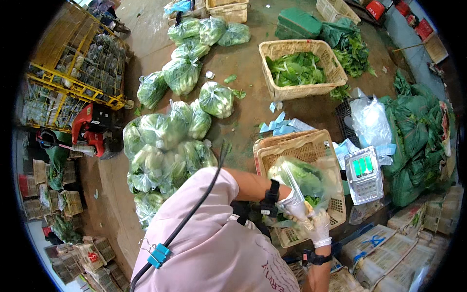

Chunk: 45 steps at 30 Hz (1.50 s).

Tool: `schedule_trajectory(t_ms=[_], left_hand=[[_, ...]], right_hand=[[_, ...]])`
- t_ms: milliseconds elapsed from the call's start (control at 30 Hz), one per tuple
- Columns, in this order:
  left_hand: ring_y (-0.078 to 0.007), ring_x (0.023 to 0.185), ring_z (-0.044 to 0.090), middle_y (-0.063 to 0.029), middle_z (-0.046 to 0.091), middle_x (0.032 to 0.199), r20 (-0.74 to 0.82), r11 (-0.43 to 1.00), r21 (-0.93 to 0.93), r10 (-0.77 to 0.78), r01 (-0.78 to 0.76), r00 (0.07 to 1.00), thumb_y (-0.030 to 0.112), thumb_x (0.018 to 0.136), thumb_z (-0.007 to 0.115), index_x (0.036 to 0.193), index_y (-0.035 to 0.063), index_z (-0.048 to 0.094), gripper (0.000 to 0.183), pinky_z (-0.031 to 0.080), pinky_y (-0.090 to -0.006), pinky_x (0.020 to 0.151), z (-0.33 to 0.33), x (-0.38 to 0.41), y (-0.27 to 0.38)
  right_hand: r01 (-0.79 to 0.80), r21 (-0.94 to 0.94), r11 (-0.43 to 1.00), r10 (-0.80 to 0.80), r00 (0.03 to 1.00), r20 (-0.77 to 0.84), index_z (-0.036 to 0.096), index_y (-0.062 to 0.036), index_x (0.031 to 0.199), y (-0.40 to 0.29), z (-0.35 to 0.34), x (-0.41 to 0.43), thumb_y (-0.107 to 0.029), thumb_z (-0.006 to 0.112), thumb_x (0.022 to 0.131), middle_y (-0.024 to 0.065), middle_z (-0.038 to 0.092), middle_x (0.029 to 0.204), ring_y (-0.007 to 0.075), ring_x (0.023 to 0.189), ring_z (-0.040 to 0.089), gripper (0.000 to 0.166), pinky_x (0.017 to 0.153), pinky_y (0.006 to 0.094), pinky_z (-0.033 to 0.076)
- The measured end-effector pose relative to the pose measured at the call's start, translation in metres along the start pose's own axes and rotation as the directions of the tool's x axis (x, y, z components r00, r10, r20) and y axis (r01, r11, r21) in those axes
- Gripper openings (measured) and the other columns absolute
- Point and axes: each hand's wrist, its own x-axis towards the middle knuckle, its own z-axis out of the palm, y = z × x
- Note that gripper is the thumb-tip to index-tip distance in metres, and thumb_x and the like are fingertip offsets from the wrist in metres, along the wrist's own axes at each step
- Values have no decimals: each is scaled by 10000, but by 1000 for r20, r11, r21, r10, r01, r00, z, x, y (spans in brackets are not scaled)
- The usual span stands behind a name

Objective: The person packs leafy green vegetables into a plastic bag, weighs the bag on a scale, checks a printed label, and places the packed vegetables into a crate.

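A clear plastic bag (297,171) of leafy green vegetables rests in a beige plastic crate (264,155) in front of me. My left hand (292,204), in a white glove, grips the bag's gathered plastic on its near side. Right beside it, my gloved right hand (318,224) holds the bag's mouth, with fingertips close to the left ones. Green leaves show through the film between the hands. The fingers partly overlap, so their exact grip is hidden. Just beyond the crate stands a digital weighing-scale display (363,175) with lit green digits.
Several bagged greens (168,149) cover the floor at left. A crate of loose leaves (297,69) stands at the top. Green sacks (412,142) and plastic bags (370,116) lie right, stacked crates (386,248) lower right. A red pallet truck (89,127) adjoins a yellow cage cart (76,84).
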Motion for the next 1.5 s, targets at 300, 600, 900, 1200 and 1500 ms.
schedule_trajectory(t_ms=[300,600,900,1200,1500], left_hand=[[-194,726,563,-84,603,817,5,999,24,22,-22,1000,633,844,469,1050,35,596,645,472,-329,632,-39,4,-7],[-198,748,596,-63,595,756,-255,967,243,135,-72,957,608,835,496,945,36,633,598,478,-352,628,-55,-4,-36],[-135,711,531,-41,599,787,-495,961,226,-25,157,869,245,830,658,762,38,617,221,443,-274,674,-100,-36,-88],[-166,1054,514,-58,564,1158,-594,779,-496,19,-384,804,323,899,563,1078,31,598,345,404,-304,911,-37,-26,-33],[-127,998,533,-63,607,1130,-232,972,-192,89,-136,969,358,876,605,1277,68,515,503,405,-281,929,-40,-2,6]], right_hand=[[-237,971,-15,480,851,214,376,-13,1356,-14,25,27,-137,522,888,106,437,1329,192,1142,466,506,950,296,390],[-139,566,813,197,980,-42,584,-59,780,2,13,42,-307,713,741,99,565,1095,315,1082,478,282,941,407,376],[-250,922,-294,734,559,386,583,-16,916,46,91,-36,-63,589,802,-14,527,814,89,832,568,124,775,191,448],[317,612,-724,598,731,329,565,-15,1062,4,94,-17,-121,487,885,58,595,806,193,773,597,220,722,313,487],[-176,894,-411,480,792,377,514,-72,1165,-24,56,18,-202,548,917,10,594,854,103,726,573,282,532,222,453]])
